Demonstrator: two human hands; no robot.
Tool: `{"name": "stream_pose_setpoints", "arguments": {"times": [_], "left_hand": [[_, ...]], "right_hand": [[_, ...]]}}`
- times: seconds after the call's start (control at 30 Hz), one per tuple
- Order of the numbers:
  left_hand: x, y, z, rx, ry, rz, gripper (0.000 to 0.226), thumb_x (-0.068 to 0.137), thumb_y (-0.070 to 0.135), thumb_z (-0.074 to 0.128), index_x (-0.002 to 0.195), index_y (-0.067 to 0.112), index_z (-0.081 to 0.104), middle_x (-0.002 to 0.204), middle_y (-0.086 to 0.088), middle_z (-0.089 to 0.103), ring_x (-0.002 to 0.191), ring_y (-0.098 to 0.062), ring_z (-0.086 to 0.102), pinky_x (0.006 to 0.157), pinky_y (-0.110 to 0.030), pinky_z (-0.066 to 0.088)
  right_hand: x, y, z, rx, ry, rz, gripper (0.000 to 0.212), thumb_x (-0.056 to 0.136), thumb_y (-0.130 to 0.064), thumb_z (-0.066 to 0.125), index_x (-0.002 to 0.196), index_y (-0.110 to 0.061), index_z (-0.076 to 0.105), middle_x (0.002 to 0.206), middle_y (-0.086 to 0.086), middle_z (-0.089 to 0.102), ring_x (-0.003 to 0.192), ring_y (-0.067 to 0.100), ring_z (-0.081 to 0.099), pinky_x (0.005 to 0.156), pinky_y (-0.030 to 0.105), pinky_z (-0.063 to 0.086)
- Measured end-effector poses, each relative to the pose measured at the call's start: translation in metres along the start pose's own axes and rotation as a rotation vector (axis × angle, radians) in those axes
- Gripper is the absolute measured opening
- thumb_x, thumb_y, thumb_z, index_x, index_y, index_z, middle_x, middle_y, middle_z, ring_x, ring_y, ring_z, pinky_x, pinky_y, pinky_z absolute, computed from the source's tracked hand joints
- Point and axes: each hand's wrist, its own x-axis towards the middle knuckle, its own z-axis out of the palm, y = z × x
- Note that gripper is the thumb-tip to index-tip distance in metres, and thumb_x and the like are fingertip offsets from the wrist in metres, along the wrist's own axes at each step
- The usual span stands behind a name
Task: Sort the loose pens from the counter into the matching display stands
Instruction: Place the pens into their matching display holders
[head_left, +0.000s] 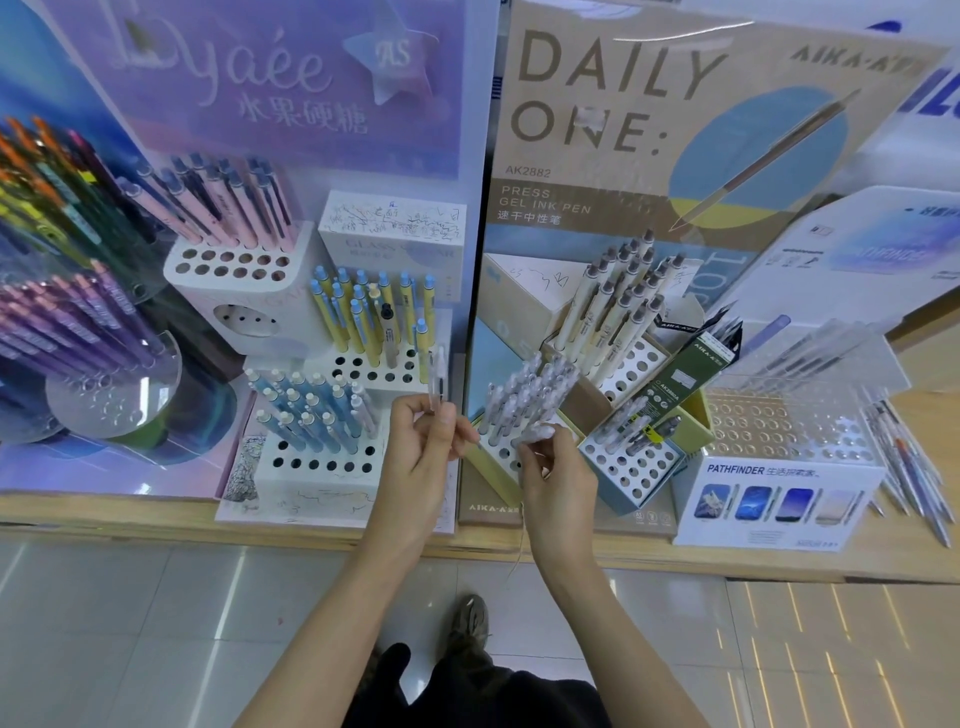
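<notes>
The left hand (421, 452) grips clear plastic pens (435, 382) upright. The right hand (556, 483) pinches another clear pen (540, 431) at a white holed stand (501, 456).

A wooden counter (753, 564) carries a purple stand (260, 78), a beige stand (597, 208) and a white Pathfinder stand (779, 499). Loose pens (914, 478) lie beside the last.

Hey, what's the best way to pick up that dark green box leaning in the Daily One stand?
Probably pinch the dark green box at its upper end, coming from above: it leans tilted, with its lower end sunk among the pens and its upper end standing free.
</notes>
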Motion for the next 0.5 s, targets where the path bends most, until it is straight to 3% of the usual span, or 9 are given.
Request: {"name": "stream_pose_setpoints", "arguments": {"times": [0.1, 0.17, 0.23, 0.4, 0.5], "left_hand": [[-0.0007, -0.0027, -0.0015, 0.098, 0.022, 0.02, 0.009, 0.092, 0.031, 0.047, 0.094, 0.023, 0.05, 0.088, 0.005, 0.057, 0.079, 0.004, 0.055, 0.077, -0.009, 0.041], [-0.0009, -0.0028, -0.0028, 0.161, 0.024, 0.023, 0.013, 0.086, 0.04, 0.05, 0.093, 0.029, 0.052, 0.089, 0.008, 0.055, 0.078, 0.005, 0.051, 0.076, -0.008, 0.039], [-0.0009, -0.0027, -0.0034, 0.173, 0.027, 0.016, 0.013, 0.085, 0.043, 0.052, 0.092, 0.032, 0.053, 0.088, 0.012, 0.056, 0.077, 0.006, 0.051, 0.075, -0.008, 0.039], [-0.0014, -0.0038, -0.002, 0.164, 0.039, 0.014, 0.012, 0.083, 0.042, 0.056, 0.089, 0.032, 0.057, 0.08, 0.017, 0.058, 0.071, 0.007, 0.052, 0.07, -0.007, 0.04], [-0.0021, -0.0064, -0.0021, 0.166, 0.057, 0.011, 0.004, 0.087, 0.028, 0.063, 0.088, 0.03, 0.059, 0.079, 0.022, 0.063, 0.073, 0.006, 0.056, 0.07, -0.007, 0.042]], "right_hand": [[-0.0003, -0.0018, -0.0014, 0.048, 0.0, 0.008, 0.006, 0.092, -0.007, 0.061, 0.098, -0.007, 0.06, 0.087, 0.002, 0.066, 0.077, 0.012, 0.061, 0.067, 0.019, 0.046], [-0.0025, -0.0045, -0.003, 0.089, 0.005, -0.002, 0.013, 0.094, -0.014, 0.058, 0.107, -0.009, 0.057, 0.093, -0.002, 0.065, 0.084, 0.006, 0.062, 0.072, 0.014, 0.048], [-0.0039, -0.007, -0.0044, 0.069, 0.022, -0.056, 0.012, 0.097, -0.016, 0.054, 0.105, -0.009, 0.055, 0.092, -0.002, 0.064, 0.082, 0.009, 0.062, 0.068, 0.018, 0.049], [0.0019, -0.0067, -0.004, -0.143, 0.081, -0.162, 0.011, 0.096, -0.01, 0.054, 0.099, -0.003, 0.061, 0.089, 0.007, 0.059, 0.065, 0.017, 0.053, 0.057, 0.018, 0.031], [0.0036, -0.0086, -0.0061, -0.182, 0.075, -0.191, 0.009, 0.094, -0.007, 0.057, 0.096, 0.0, 0.062, 0.087, 0.01, 0.06, 0.065, 0.019, 0.053, 0.058, 0.019, 0.031]]}}
